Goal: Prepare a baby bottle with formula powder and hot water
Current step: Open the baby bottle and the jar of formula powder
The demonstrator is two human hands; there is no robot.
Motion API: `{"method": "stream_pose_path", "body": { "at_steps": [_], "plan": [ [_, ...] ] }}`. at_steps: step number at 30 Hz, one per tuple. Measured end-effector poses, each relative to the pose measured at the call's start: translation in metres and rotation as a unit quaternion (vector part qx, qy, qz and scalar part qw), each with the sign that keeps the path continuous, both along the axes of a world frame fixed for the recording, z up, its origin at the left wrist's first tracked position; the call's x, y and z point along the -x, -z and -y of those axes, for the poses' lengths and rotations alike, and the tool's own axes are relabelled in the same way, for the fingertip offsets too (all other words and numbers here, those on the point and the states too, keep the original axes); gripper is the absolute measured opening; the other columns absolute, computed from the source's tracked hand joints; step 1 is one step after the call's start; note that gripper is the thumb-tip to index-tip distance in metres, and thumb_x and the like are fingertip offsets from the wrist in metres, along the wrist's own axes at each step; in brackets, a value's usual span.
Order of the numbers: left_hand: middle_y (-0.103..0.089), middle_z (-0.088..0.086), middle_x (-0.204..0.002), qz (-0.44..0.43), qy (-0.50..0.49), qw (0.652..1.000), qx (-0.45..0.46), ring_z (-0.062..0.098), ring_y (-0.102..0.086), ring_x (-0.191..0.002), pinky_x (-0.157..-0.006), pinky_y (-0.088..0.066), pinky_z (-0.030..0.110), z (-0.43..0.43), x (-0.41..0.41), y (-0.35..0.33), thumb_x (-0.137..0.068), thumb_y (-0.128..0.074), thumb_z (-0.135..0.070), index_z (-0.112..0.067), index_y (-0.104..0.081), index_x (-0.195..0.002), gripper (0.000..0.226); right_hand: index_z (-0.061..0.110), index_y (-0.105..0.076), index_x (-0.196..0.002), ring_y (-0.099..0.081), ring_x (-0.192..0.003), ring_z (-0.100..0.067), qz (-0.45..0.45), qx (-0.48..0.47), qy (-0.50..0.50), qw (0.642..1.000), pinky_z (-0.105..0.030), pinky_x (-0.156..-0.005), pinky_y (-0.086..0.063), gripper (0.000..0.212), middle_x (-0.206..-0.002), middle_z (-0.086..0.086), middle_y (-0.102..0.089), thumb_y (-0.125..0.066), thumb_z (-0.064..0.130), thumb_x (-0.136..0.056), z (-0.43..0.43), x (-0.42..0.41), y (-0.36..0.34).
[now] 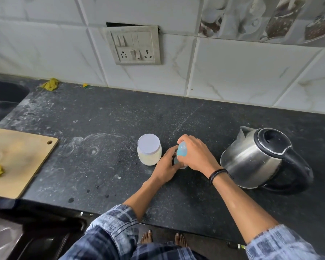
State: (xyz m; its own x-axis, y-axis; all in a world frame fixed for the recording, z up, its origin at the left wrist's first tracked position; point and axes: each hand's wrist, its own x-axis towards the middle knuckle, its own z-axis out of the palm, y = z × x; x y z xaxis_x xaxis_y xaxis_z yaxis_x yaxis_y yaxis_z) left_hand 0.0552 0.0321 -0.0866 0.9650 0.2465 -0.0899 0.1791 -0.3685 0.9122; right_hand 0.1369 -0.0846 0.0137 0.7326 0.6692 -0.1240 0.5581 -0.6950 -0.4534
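Observation:
A baby bottle with a pale blue cap [182, 152] stands on the dark counter [101, 128], mostly hidden by both hands. My left hand [167, 168] grips the bottle's lower body. My right hand [197, 156] curls over the blue cap from above. Just left of the bottle stands a clear jar of pale formula powder [149, 150] with a white lid on. A steel electric kettle [259, 158] with a black lid and handle sits to the right, lid closed.
A wooden cutting board [21, 160] with yellow scraps lies at the left edge. A sink [4, 94] is at the far left. A yellow cloth [50, 84] lies by the tiled wall. A switch panel [134, 45] is on the wall.

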Motion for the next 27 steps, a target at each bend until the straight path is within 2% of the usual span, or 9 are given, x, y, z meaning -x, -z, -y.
{"method": "stream_pose_path", "body": {
  "at_steps": [4, 8, 10, 12, 15, 19, 22, 24, 27],
  "plan": [
    [-0.056, -0.008, -0.137, 0.006, -0.017, 1.0, 0.019, 0.003, -0.054, -0.125, -0.103, -0.044, 0.023, 0.003, 0.002, 0.001, -0.083, -0.07, -0.045, -0.031, -0.043, -0.142, 0.066, 0.023, -0.052, -0.13, -0.056, -0.114, -0.02, -0.031, 0.0, -0.019, 0.999, -0.028, -0.082, -0.041, 0.054, -0.131, 0.001, -0.058, -0.075, 0.009, -0.082, 0.003, -0.003, -0.004],
    [-0.058, -0.012, -0.133, 0.003, -0.034, 0.999, 0.04, -0.006, -0.052, -0.122, -0.101, -0.043, 0.019, 0.004, 0.004, 0.005, -0.086, -0.079, -0.025, -0.032, -0.045, -0.138, 0.063, 0.03, -0.05, -0.133, -0.054, -0.113, -0.018, -0.087, -0.01, -0.022, 0.996, -0.031, -0.086, -0.045, 0.066, -0.132, 0.004, -0.056, -0.078, 0.006, -0.078, 0.008, -0.008, -0.004],
    [-0.059, -0.014, -0.13, 0.005, -0.047, 0.998, 0.047, -0.008, -0.053, -0.119, -0.099, -0.042, 0.017, 0.004, 0.006, 0.005, -0.086, -0.081, -0.025, -0.03, -0.047, -0.137, 0.061, 0.032, -0.049, -0.133, -0.054, -0.116, -0.019, -0.105, -0.027, -0.021, 0.994, -0.032, -0.087, -0.046, 0.068, -0.132, 0.007, -0.053, -0.082, 0.014, -0.077, 0.012, -0.009, -0.002],
    [-0.06, -0.014, -0.129, 0.01, -0.063, 0.996, 0.061, -0.008, -0.054, -0.118, -0.097, -0.043, 0.015, 0.004, 0.008, 0.002, -0.085, -0.082, -0.027, -0.028, -0.05, -0.136, 0.06, 0.034, -0.051, -0.13, -0.055, -0.113, -0.018, -0.106, -0.051, -0.006, 0.993, -0.033, -0.086, -0.047, 0.065, -0.129, 0.007, -0.052, -0.087, 0.03, -0.076, 0.015, -0.01, 0.0],
    [-0.06, -0.012, -0.131, 0.021, -0.073, 0.994, 0.076, 0.0, -0.056, -0.12, -0.1, -0.046, 0.021, 0.003, 0.009, -0.004, -0.082, -0.084, -0.034, -0.031, -0.053, -0.133, 0.06, 0.034, -0.054, -0.123, -0.058, -0.106, -0.017, -0.098, -0.086, 0.029, 0.991, -0.033, -0.085, -0.049, 0.058, -0.121, 0.007, -0.058, -0.087, 0.042, -0.075, 0.018, -0.012, 0.002],
    [-0.06, -0.013, -0.127, 0.023, -0.078, 0.994, 0.075, 0.002, -0.058, -0.118, -0.103, -0.05, 0.032, 0.004, 0.008, -0.009, -0.077, -0.087, -0.038, -0.038, -0.056, -0.124, 0.056, 0.035, -0.055, -0.121, -0.061, -0.102, -0.017, -0.128, -0.098, 0.054, 0.986, -0.033, -0.083, -0.051, 0.059, -0.115, 0.007, -0.062, -0.089, 0.037, -0.073, 0.02, -0.015, 0.001],
    [-0.06, -0.013, -0.122, 0.02, -0.073, 0.995, 0.061, 0.003, -0.059, -0.111, -0.1, -0.052, 0.033, 0.005, 0.008, -0.012, -0.076, -0.087, -0.04, -0.038, -0.057, -0.121, 0.055, 0.034, -0.054, -0.127, -0.058, -0.106, -0.015, -0.166, -0.101, 0.046, 0.98, -0.025, -0.078, -0.048, 0.065, -0.123, 0.006, -0.058, -0.088, 0.019, -0.073, 0.023, -0.02, 0.001],
    [-0.06, -0.014, -0.119, 0.016, -0.071, 0.996, 0.049, 0.003, -0.059, -0.109, -0.097, -0.052, 0.031, 0.006, 0.01, -0.013, -0.075, -0.087, -0.043, -0.034, -0.059, -0.123, 0.056, 0.033, -0.052, -0.13, -0.057, -0.11, -0.016, -0.197, -0.105, 0.034, 0.974, -0.026, -0.084, -0.048, 0.071, -0.128, 0.006, -0.055, -0.086, 0.01, -0.072, 0.024, -0.024, 0.001],
    [-0.06, -0.014, -0.118, 0.016, -0.07, 0.997, 0.033, 0.003, -0.058, -0.108, -0.094, -0.051, 0.028, 0.007, 0.012, -0.014, -0.075, -0.087, -0.043, -0.03, -0.06, -0.124, 0.058, 0.033, -0.05, -0.133, -0.059, -0.113, -0.016, -0.22, -0.106, 0.028, 0.969, -0.031, -0.094, -0.051, 0.077, -0.127, 0.005, -0.055, -0.094, 0.027, -0.07, 0.024, -0.027, 0.004]
  ]
}}
